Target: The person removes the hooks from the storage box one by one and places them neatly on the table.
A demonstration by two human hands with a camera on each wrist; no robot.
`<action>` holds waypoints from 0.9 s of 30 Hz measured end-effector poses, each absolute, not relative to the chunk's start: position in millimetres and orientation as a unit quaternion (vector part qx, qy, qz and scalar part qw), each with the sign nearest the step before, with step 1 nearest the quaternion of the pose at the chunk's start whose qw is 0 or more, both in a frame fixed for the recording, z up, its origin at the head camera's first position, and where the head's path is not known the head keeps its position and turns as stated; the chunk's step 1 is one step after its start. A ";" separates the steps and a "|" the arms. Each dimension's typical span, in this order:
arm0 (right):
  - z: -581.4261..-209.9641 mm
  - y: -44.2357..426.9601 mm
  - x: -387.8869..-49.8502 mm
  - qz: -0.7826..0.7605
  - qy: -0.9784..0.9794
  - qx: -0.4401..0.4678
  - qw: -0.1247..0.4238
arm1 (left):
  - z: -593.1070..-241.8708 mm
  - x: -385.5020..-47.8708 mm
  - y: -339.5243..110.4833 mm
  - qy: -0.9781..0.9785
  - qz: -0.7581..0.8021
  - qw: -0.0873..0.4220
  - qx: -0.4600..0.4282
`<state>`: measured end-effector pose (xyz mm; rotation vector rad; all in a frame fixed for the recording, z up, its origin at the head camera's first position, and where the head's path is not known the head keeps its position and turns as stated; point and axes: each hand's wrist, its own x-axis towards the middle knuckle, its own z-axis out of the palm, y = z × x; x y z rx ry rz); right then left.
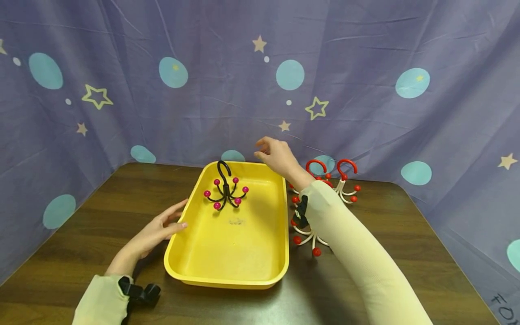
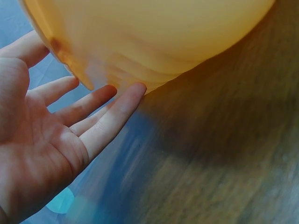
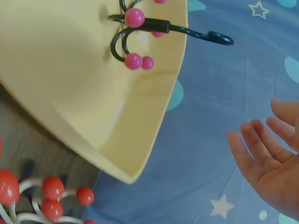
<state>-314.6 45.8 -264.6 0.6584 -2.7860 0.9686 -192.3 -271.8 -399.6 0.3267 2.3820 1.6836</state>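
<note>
A yellow plastic tray (image 1: pixel 227 253) lies on the table. Inside it, toward the back, a black multi-arm hook hanger (image 1: pixel 226 192) with pink ball tips stands with its hook up. My left hand (image 1: pixel 156 232) is at the tray's left side, thumb over the rim and fingers along the outer wall; in the left wrist view the fingers (image 2: pixel 126 100) are extended under the wall. Above the tray's back right corner my right hand (image 1: pixel 278 155) hovers with nothing in it, its fingers (image 3: pixel 243 149) loosely bent, apart from the hanger.
To the tray's right are white hook hangers with red ball tips: one at the back (image 1: pixel 342 187), one beside it (image 1: pixel 318 169) partly hidden, and one nearer (image 1: pixel 312 237) partly behind my right sleeve (image 1: pixel 349 234). A purple patterned curtain (image 1: pixel 227 90) hangs behind the wooden table (image 1: pixel 390 225).
</note>
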 end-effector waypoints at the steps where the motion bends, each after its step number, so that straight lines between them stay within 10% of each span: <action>1: -266.3 43.4 -314.8 0.323 -0.919 0.217 0.056 | -399.8 -192.5 -271.8 0.808 0.570 0.103 0.111; 27: -301.3 -20.6 -305.6 0.335 -0.915 0.222 0.014 | -400.4 -192.1 -270.8 0.804 0.575 0.101 0.109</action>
